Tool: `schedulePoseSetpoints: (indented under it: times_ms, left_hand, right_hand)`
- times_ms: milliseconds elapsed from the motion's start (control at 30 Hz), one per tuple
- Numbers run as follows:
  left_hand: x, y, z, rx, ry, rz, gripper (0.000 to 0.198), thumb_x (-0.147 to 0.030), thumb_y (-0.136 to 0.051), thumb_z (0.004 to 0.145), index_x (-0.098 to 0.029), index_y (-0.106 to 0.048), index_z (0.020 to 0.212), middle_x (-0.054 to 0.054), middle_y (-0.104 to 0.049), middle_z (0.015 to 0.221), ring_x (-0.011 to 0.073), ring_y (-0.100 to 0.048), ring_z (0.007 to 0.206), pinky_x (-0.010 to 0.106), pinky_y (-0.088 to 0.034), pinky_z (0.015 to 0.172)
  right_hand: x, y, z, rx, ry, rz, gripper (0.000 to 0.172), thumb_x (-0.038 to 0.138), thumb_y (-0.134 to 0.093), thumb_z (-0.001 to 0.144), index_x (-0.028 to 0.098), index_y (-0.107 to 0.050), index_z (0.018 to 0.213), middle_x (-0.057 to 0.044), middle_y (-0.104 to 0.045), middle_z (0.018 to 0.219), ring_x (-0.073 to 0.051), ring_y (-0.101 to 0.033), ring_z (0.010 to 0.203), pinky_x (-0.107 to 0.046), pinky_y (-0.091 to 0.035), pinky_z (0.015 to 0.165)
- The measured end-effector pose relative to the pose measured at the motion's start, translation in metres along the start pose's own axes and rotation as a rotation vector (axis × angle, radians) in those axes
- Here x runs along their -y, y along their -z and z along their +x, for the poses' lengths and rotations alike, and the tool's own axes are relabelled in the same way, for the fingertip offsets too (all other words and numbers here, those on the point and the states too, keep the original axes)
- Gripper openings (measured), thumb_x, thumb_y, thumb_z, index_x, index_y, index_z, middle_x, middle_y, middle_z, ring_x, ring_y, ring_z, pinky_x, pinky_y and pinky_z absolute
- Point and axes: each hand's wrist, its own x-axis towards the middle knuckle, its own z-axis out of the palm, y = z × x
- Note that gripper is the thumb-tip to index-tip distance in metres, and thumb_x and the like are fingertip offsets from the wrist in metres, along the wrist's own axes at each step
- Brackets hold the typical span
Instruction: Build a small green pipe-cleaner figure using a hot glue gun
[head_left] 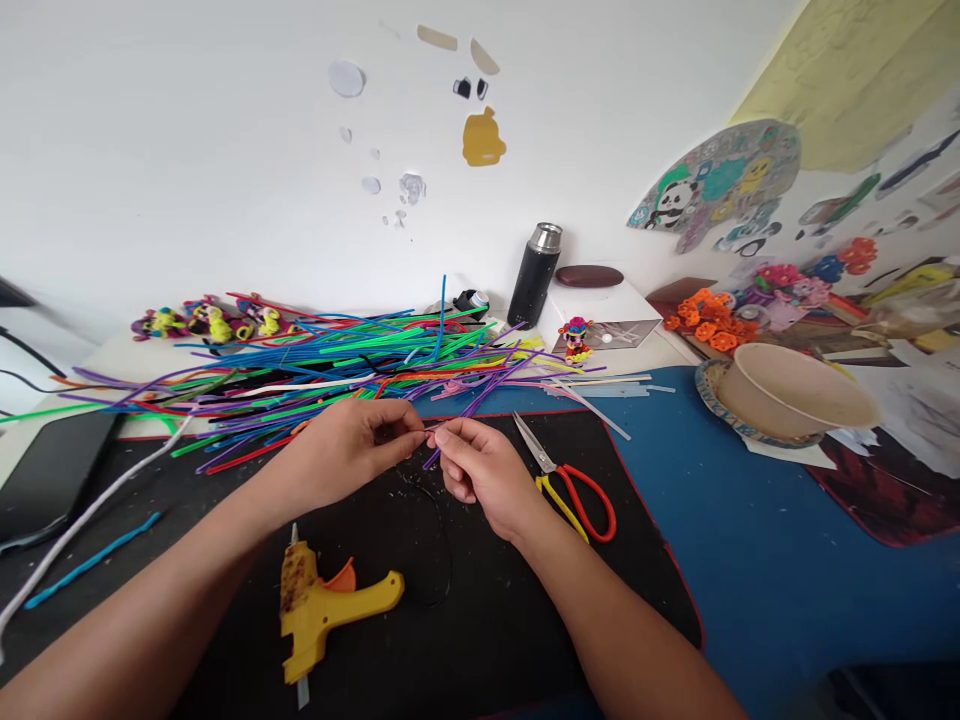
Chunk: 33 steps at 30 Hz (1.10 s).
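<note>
My left hand [367,445] and my right hand [476,465] meet over the black mat [510,600], thumbs and fingertips pinched close together. A thin reddish-purple strand [430,433], perhaps a pipe cleaner, shows between the fingertips; most of it is hidden. Just behind the hands lies a big heap of coloured pipe cleaners [352,350]. Right of my right hand, scissors [562,485] with one red and one yellow handle rest on the mat. A yellow glue gun [319,605] lies below my left hand, and a short blue pipe cleaner [94,560] is farther left.
A black phone [56,465] and a white cable lie at the left. Along the wall stand small pipe-cleaner figures [214,320], a black thermos [534,280] and a white box [622,310]. A bowl [799,390] and orange flowers [712,318] are at the right.
</note>
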Motion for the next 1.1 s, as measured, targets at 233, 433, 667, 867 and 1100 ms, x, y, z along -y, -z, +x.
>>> schedulePoseSetpoints:
  times_ms: [233,433,667,867,1100]
  left_hand:
    - [-0.006,-0.009,0.001,-0.1,-0.053,-0.059,0.03,-0.046,-0.063,0.095,-0.021,-0.071,0.081,-0.003,-0.061,0.065,0.0146,-0.049,0.061,0.026,-0.036,0.057]
    - [-0.007,-0.025,0.0,-0.215,-0.033,-0.089,0.027,-0.042,-0.06,0.096,-0.021,-0.066,0.079,-0.003,-0.064,0.069,0.0151,-0.053,0.064,0.027,-0.039,0.06]
    - [-0.001,-0.016,0.004,-0.022,-0.019,-0.232,0.033,-0.051,-0.063,0.1,-0.022,-0.074,0.089,0.0,-0.073,0.079,0.0175,-0.064,0.071,0.028,-0.048,0.067]
    - [0.006,0.0,0.009,0.09,-0.014,-0.467,0.04,-0.06,-0.075,0.096,-0.021,-0.079,0.09,0.003,-0.075,0.084,0.0175,-0.066,0.074,0.028,-0.052,0.071]
    - [0.01,0.0,0.009,0.165,0.145,-0.801,0.043,-0.062,-0.088,0.086,-0.019,-0.08,0.086,0.005,-0.073,0.081,0.0167,-0.064,0.071,0.028,-0.052,0.067]
  right_hand:
    - [-0.002,0.001,0.001,0.004,-0.012,0.038,0.045,0.058,-0.087,0.082,0.02,-0.063,0.087,0.01,-0.048,0.059,-0.006,-0.04,0.044,-0.023,-0.017,0.044]
    - [-0.002,0.001,0.001,-0.004,-0.01,0.065,0.045,0.057,-0.088,0.081,0.02,-0.062,0.087,0.01,-0.048,0.059,-0.006,-0.04,0.044,-0.023,-0.016,0.044]
    - [0.0,0.002,0.002,0.007,-0.003,0.071,0.044,0.057,-0.087,0.082,0.019,-0.067,0.089,0.009,-0.049,0.06,-0.006,-0.04,0.044,-0.024,-0.017,0.044]
    - [-0.001,0.005,0.002,0.023,0.0,0.074,0.043,0.057,-0.087,0.084,0.018,-0.069,0.091,0.009,-0.049,0.061,-0.006,-0.04,0.045,-0.024,-0.017,0.045]
    - [0.003,0.003,-0.001,0.058,-0.013,0.079,0.045,0.057,-0.088,0.084,0.018,-0.069,0.091,0.009,-0.048,0.061,-0.006,-0.039,0.046,-0.024,-0.016,0.046]
